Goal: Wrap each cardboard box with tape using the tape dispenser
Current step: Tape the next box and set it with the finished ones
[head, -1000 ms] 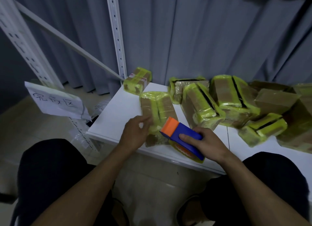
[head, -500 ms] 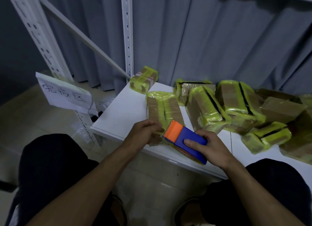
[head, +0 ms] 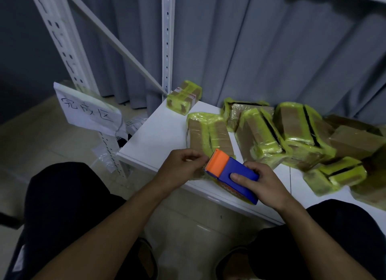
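A blue tape dispenser [head: 236, 175] with an orange front end sits in my right hand [head: 263, 185], which grips it from the right over the shelf's front edge. My left hand [head: 183, 166] is at the orange end, its fingertips pinching the yellow tape end there. Just behind the dispenser lies a cardboard box [head: 208, 133] banded with yellow tape on the white shelf [head: 158, 141]. The near end of that box is hidden by my hands and the dispenser.
Several more yellow-taped boxes [head: 292, 133] are piled at the right of the shelf, and a small one [head: 183, 97] sits at its back corner. White rack posts [head: 167, 39] and a grey curtain stand behind. A handwritten paper sign [head: 87, 108] hangs at left. My knees frame the floor below.
My left hand has left the box's near end and come to the dispenser's orange front, fingers now pinching there. The dispenser stays in my right hand. My head has tilted up a little.
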Tool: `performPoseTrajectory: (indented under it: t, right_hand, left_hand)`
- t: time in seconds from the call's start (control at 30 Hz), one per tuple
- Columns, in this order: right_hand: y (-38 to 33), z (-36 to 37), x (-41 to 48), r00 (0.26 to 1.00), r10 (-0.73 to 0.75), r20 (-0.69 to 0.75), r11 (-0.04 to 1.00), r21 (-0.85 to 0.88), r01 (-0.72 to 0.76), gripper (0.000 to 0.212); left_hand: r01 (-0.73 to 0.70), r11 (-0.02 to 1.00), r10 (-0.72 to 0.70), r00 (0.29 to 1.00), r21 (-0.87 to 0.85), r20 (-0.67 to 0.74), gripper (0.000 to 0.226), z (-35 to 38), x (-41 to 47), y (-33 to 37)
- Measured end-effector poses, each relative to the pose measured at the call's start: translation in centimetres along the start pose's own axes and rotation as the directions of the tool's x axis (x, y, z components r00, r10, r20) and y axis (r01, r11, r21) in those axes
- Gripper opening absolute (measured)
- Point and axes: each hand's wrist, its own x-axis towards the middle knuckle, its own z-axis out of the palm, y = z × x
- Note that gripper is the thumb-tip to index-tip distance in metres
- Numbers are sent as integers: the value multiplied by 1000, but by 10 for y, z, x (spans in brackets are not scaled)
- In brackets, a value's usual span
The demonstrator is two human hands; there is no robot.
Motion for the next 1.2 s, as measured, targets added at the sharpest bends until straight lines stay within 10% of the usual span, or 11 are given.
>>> performPoseTrajectory:
  t: [0.67,0.97,1.2]
  right_hand:
    - [-40,-2,3,990,130,-60,900,-411,-143,44]
    - [-84,35,38,994,75,-85,476,-873,-110,63]
    - [-91,35,57,986,144,-86,383,-914,-136,62]
  left_hand:
    - [90,991,-120,928,-101,-352,12,-56,24,-40]
    - [302,892,-414,845,-338,-339,16,-39,41,-82]
    - [302,867,-427,861,-396,-277,1,-24,48,-103]
